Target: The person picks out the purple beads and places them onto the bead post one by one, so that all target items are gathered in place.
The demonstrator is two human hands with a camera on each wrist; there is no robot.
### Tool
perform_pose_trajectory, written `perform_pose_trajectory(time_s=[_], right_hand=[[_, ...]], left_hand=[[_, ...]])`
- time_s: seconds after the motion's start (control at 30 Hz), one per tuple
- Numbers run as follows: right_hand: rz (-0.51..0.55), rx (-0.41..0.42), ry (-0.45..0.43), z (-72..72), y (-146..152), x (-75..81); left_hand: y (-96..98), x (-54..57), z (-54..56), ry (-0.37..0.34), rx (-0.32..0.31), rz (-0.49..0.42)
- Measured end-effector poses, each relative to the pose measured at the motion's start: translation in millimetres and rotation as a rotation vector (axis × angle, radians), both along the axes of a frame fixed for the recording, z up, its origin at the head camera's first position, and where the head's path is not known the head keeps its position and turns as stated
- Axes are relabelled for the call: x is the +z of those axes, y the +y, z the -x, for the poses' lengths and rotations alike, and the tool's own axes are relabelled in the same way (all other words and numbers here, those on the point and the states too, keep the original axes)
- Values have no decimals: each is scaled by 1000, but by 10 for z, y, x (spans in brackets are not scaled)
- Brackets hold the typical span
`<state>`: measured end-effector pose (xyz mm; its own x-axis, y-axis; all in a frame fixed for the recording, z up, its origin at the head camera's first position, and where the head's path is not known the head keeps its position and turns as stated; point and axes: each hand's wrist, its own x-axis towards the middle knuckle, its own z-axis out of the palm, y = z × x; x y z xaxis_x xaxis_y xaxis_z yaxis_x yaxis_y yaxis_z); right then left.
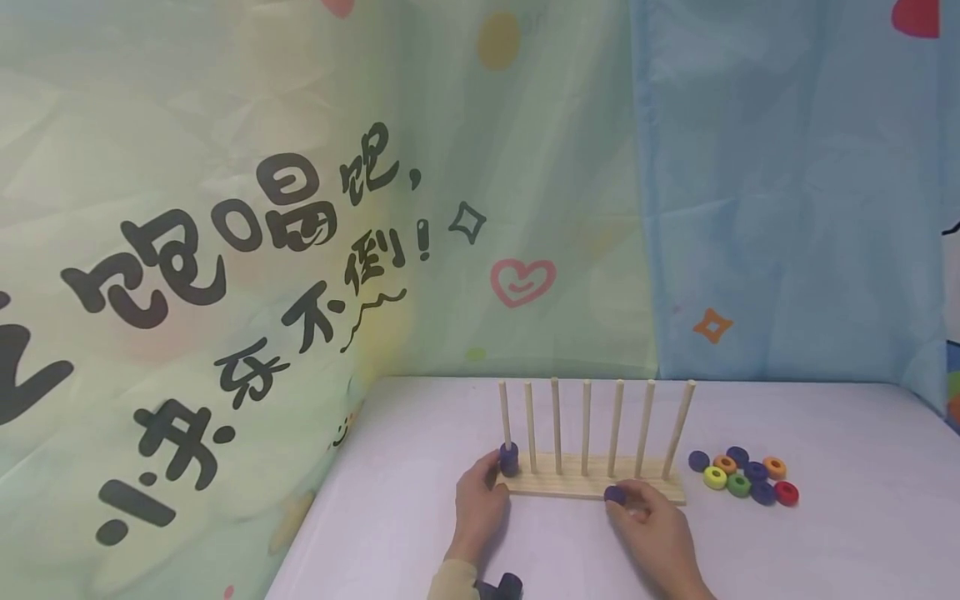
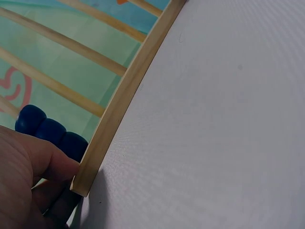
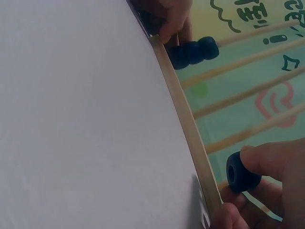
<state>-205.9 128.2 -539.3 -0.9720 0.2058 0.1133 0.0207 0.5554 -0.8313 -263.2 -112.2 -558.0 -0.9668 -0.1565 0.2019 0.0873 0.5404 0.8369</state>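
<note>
A wooden peg stand [image 1: 562, 486] with a row of upright pegs stands on the table. Three dark blue beads [image 2: 51, 131] are stacked on its leftmost peg. My left hand [image 1: 480, 505] grips the left end of the stand's base beside that stack, thumb at the front edge in the left wrist view. Between the thumb and fingers of my right hand [image 1: 660, 531], another dark blue bead [image 3: 243, 175] is pinched, its hole showing. It is held low in front of the stand's right half, apart from the stacked beads. The other pegs are bare.
Right of the stand lies a loose group of beads: several blue ones [image 1: 756, 472], a yellow one [image 1: 715, 477], a green one [image 1: 738, 486], a red one [image 1: 786, 493] and two orange ones [image 1: 775, 467]. Printed curtains [image 1: 517, 192] hang behind and left of the white table [image 1: 847, 550].
</note>
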Motion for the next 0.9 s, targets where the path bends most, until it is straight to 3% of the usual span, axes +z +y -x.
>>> perform_pose_trajectory(time_s=[0.9], right_hand=[[-11,30,-52,-47,-256,2]], left_hand=[[-4,10,-7,14,-3,-5]])
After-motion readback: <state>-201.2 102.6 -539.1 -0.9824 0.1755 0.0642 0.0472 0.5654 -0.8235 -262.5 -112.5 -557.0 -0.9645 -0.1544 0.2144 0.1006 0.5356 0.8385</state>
